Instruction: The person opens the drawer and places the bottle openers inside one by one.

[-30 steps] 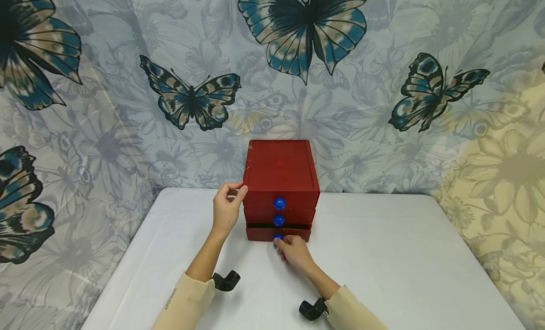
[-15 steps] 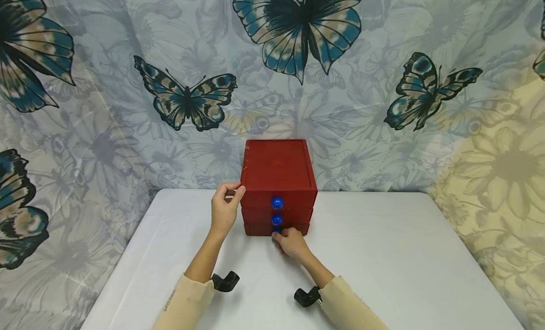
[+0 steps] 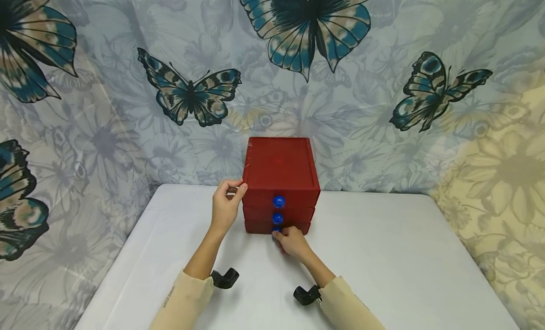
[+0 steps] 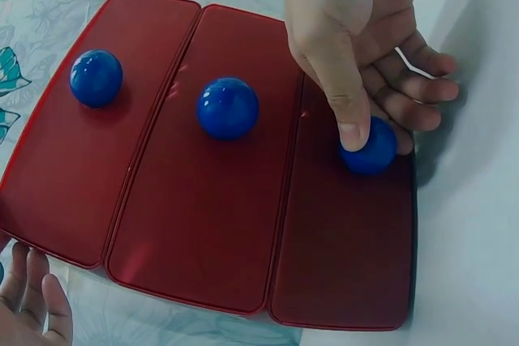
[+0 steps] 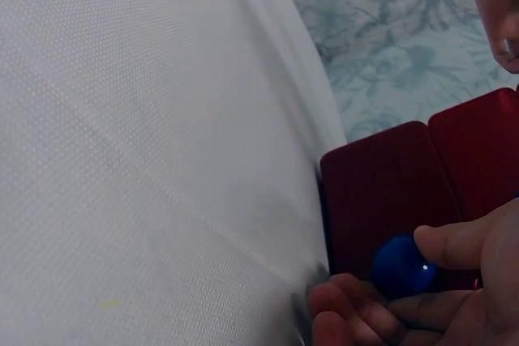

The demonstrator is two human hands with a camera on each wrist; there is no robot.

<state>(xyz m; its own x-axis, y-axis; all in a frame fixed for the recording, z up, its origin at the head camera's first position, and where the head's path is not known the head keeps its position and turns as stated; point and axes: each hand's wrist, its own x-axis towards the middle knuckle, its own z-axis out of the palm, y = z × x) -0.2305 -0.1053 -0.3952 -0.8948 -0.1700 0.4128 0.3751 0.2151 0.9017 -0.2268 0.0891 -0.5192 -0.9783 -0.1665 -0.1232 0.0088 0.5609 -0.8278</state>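
Note:
A red three-drawer box (image 3: pixel 281 164) stands on the table, its drawers each fitted with a round blue knob. All drawer fronts look level with one another. My right hand (image 3: pixel 294 243) pinches the lowest knob (image 4: pixel 371 147) between thumb and fingers, as the left wrist view shows from the front. The top knob (image 4: pixel 96 79) and the middle knob (image 4: pixel 228 108) are untouched. My left hand (image 3: pixel 226 209) is at the box's upper left front edge, fingertips touching its side. Some of that hand's fingers (image 4: pixel 32 285) show low in the left wrist view.
A white cloth covers the table (image 3: pixel 404 254). Behind it hangs a fabric backdrop (image 3: pixel 362 155) printed with butterflies and flowers. Black wrist-camera mounts (image 3: pixel 225 278) stick out near both beige sleeves (image 3: pixel 183 299).
The bottom drawer, a little out one second ago, has slid in flush as my right hand pushed it forward by its knob. My left hand has stayed at the box's side.

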